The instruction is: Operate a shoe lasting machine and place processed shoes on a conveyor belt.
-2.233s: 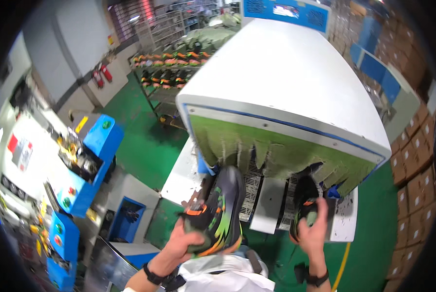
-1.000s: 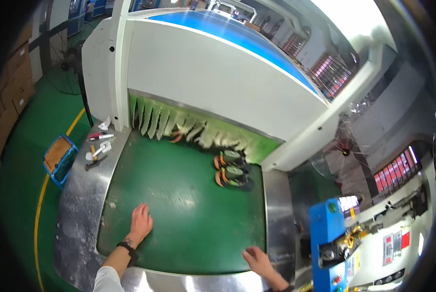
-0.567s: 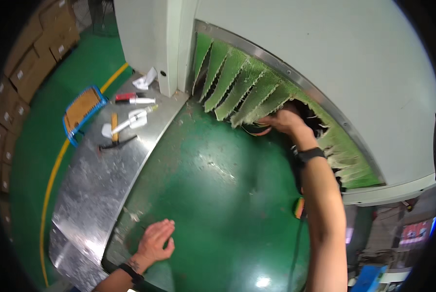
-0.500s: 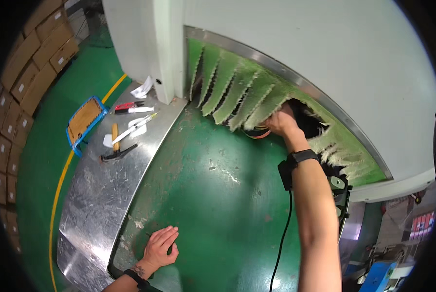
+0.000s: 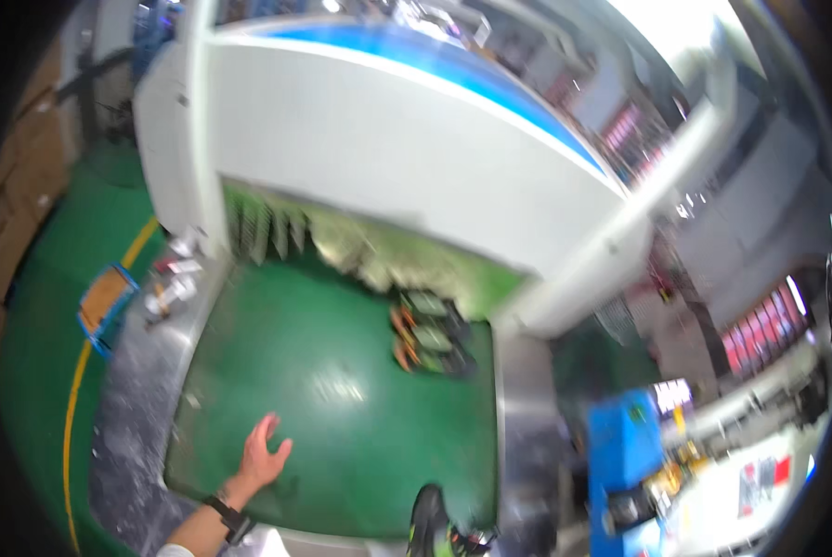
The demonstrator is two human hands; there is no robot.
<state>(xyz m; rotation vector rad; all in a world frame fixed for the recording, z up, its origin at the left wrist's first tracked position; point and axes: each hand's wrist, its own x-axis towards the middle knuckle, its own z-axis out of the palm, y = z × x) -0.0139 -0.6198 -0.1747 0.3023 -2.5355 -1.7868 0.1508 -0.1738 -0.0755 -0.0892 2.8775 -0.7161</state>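
My left hand hovers over or rests on the near left part of the green belt; blur hides which. Its fingers and thumb are apart, with nothing in them. At the lower edge a black shoe with bright green parts shows, cut off by the rim. No part of my right hand can be made out, so what holds that shoe, if anything, is hidden. Farther off, dark shoes with green insoles and orange edges sit on the belt by the torn green curtain.
A white machine housing rises behind the curtain. Blurred tools and white scraps lie on the metal ledge at left. Beyond it are a blue-edged stool and cardboard boxes. Blue equipment stands at right.
My right arm has come out of the curtain opening and left the view. Shoes now show on the belt and at the lower edge. The view has swung and widened; my left hand's fingers have spread.
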